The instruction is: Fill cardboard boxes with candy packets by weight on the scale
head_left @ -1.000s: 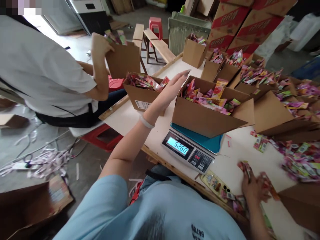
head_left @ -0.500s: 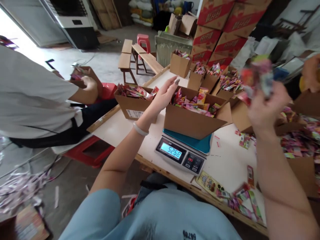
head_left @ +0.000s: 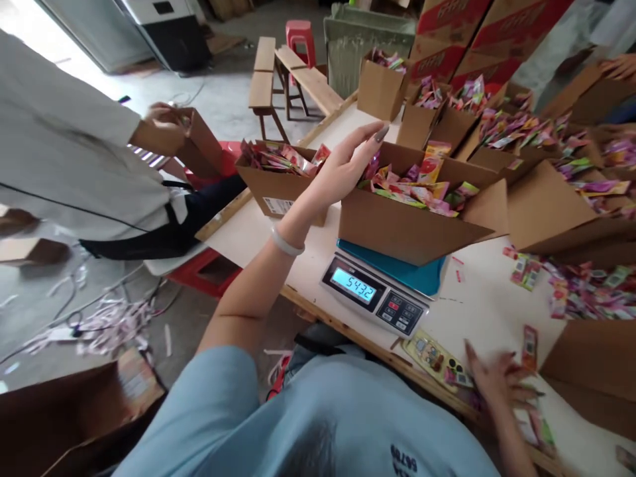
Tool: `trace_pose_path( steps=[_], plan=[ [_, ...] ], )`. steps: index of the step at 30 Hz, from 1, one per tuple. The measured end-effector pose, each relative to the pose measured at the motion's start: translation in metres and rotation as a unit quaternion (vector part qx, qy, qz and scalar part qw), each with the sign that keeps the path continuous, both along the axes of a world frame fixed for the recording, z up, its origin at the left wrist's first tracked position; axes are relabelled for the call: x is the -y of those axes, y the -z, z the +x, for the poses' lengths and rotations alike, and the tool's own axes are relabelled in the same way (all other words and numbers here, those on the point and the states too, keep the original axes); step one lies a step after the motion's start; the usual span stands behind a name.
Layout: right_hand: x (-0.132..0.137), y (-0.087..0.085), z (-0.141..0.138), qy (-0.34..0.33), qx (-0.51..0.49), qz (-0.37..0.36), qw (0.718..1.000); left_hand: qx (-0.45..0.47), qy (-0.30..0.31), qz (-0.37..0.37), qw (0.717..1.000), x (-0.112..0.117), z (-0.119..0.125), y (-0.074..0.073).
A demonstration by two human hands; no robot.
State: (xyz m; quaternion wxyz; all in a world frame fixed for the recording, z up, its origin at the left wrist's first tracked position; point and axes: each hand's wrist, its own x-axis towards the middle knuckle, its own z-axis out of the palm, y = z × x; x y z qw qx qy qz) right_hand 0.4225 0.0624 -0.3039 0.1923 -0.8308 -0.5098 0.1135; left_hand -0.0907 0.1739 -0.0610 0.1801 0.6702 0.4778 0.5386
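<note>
A cardboard box full of coloured candy packets stands on a digital scale whose display reads 5432. My left hand hovers at the box's left rim, fingers stretched out and holding nothing. My right hand is down at the table's near edge, fingers spread over loose packets lying there. I cannot see whether it grips any of them. A packet lies just beyond it.
More packet-filled boxes crowd the white table, with a loose heap at the right. A person in a grey shirt at the left holds a box. Benches, a red stool and stacked red cartons stand behind.
My right hand, raised with a bunch of packets half a second ago, has come down to the table's near edge. The scale reading rose from 5268 to 5432. The person at left lowered their box.
</note>
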Motion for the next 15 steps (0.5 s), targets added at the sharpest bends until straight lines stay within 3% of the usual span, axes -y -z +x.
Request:
trace_pose_path(
  steps=[2, 4, 6, 9, 11, 12, 14, 15],
  plan=[
    [-0.004, 0.029, 0.004, -0.053, -0.006, 0.002, 0.999, -0.002, -0.005, -0.001, 1.000, -0.002, 0.001, 0.000],
    [-0.033, 0.041, 0.003, -0.165, -0.039, 0.067, 0.983, 0.009, -0.012, -0.008, 1.000, -0.004, 0.003, -0.002],
    [-0.067, 0.042, -0.002, -0.242, -0.071, 0.121, 0.960, 0.028, -0.020, -0.024, 0.999, -0.004, 0.004, -0.004],
    [-0.107, 0.026, -0.010, -0.263, -0.094, 0.153, 0.948, 0.067, -0.037, -0.048, 0.996, 0.002, 0.007, -0.010],
    [-0.126, -0.004, -0.018, -0.241, -0.092, 0.191, 0.947, 0.091, -0.042, -0.052, 0.994, 0.008, 0.009, -0.015],
    [-0.134, -0.028, -0.024, -0.231, -0.092, 0.224, 0.942, 0.100, -0.040, -0.051, 0.993, 0.010, 0.009, -0.018],
    [-0.148, -0.095, -0.048, -0.242, -0.106, 0.322, 0.909, 0.113, -0.033, -0.047, 0.992, 0.013, 0.010, -0.022],
    [-0.154, -0.135, -0.067, -0.288, -0.141, 0.397, 0.860, 0.116, -0.029, -0.046, 0.992, 0.013, 0.011, -0.024]
  ],
)
